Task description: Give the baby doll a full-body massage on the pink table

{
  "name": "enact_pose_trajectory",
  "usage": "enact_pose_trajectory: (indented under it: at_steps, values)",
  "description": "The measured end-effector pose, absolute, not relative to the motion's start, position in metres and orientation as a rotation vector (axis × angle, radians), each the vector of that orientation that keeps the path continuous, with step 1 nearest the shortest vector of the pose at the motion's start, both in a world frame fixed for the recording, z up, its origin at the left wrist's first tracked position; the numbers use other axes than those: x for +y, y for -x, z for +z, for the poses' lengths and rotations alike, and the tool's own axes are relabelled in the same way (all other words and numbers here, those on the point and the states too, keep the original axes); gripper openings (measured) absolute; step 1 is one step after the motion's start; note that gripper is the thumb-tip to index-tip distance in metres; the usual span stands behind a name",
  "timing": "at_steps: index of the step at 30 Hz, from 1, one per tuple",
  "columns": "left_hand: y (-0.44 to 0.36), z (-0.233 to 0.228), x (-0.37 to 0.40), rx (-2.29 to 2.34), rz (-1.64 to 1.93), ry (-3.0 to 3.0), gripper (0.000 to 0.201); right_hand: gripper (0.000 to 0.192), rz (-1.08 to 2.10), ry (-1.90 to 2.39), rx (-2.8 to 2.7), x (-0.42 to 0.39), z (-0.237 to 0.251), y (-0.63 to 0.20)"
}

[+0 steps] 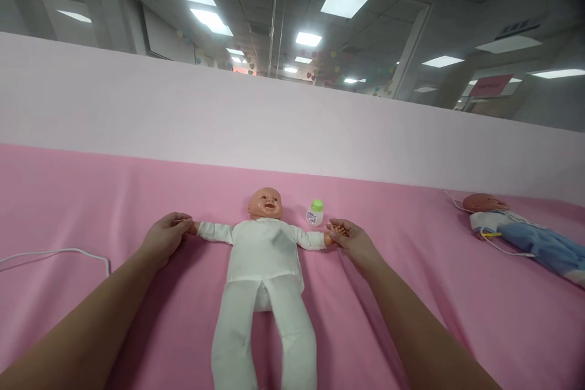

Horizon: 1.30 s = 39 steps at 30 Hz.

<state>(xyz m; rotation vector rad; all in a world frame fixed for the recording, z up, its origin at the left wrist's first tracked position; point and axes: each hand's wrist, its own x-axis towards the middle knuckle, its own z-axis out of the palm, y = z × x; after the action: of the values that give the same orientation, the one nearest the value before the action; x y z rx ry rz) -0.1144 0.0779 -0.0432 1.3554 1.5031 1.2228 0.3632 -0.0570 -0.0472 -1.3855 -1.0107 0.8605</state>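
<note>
outstretched, left hand (165,236) and right hand (351,240) grip doll's (262,256) hands.

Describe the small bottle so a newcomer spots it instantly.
On the pink sheet, find the doll in white lying face up in the middle, arms spread and held by the left hand and right hand. The bottle stands beside its head, just above the right hand: small, white, green cap, the only bottle there.
</note>
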Motion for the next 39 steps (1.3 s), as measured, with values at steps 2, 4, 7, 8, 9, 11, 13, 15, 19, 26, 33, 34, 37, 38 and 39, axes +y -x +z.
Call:
enact_pose_trajectory:
  at_steps: [2, 4, 7, 8, 9, 11, 13, 15, 19, 26, 33, 34, 37, 38, 39]
  values:
    - [0.116, -0.047, 0.082, 1.486, 1.224, -1.276, 0.031, 0.049, 0.941, 1.360, -0.981, -0.058, -0.045, -0.357]
    - [0.116, -0.050, 0.086, 1.402, 1.278, -1.126, 0.026, 0.042, 1.044, 1.320, -0.974, -0.058, -0.045, -0.351]
    - [0.116, -0.053, 0.090, 1.295, 1.341, -0.925, 0.014, 0.039, 1.148, 1.247, -0.972, -0.057, -0.045, -0.348]
    - [0.115, -0.053, 0.091, 1.292, 1.341, -0.885, 0.011, 0.039, 1.163, 1.247, -0.963, -0.058, -0.045, -0.349]
    - [0.115, -0.052, 0.090, 1.297, 1.334, -0.858, 0.010, 0.039, 1.168, 1.273, -0.960, -0.059, -0.044, -0.352]
    - [0.114, -0.050, 0.089, 1.308, 1.320, -0.814, 0.010, 0.037, 1.157, 1.386, -1.009, -0.062, -0.043, -0.359]
    - [0.113, -0.046, 0.085, 1.332, 1.304, -0.823, 0.015, 0.037, 1.151, 1.484, -1.106, -0.065, -0.042, -0.365]
    - [0.113, -0.043, 0.081, 1.342, 1.284, -0.848, 0.019, 0.038, 1.197, 1.478, -1.152, -0.067, -0.042, -0.367]
    - [0.110, -0.038, 0.075, 1.296, 1.263, -0.870, 0.009, 0.042, 1.259, 1.315, -1.009, -0.064, -0.044, -0.359]
    - [0.108, -0.041, 0.077, 1.341, 1.290, -0.880, 0.005, 0.036, 1.008, 1.418, -0.914, -0.049, -0.055, -0.364]
    - [0.111, -0.046, 0.082, 1.280, 1.298, -0.825, 0.024, 0.035, 1.077, 1.455, -0.877, -0.048, -0.059, -0.378]
    - [0.111, -0.045, 0.082, 1.266, 1.291, -0.822, 0.026, 0.035, 1.127, 1.404, -0.873, -0.050, -0.057, -0.379]
    - [0.110, -0.043, 0.078, 1.224, 1.297, -0.811, 0.027, 0.035, 1.238, 1.266, -0.893, -0.058, -0.049, -0.381]
    - [0.110, -0.042, 0.077, 1.211, 1.304, -0.806, 0.027, 0.036, 1.258, 1.242, -0.909, -0.061, -0.047, -0.381]
    - [0.110, -0.041, 0.076, 1.198, 1.308, -0.803, 0.026, 0.036, 1.270, 1.228, -0.927, -0.063, -0.046, -0.381]
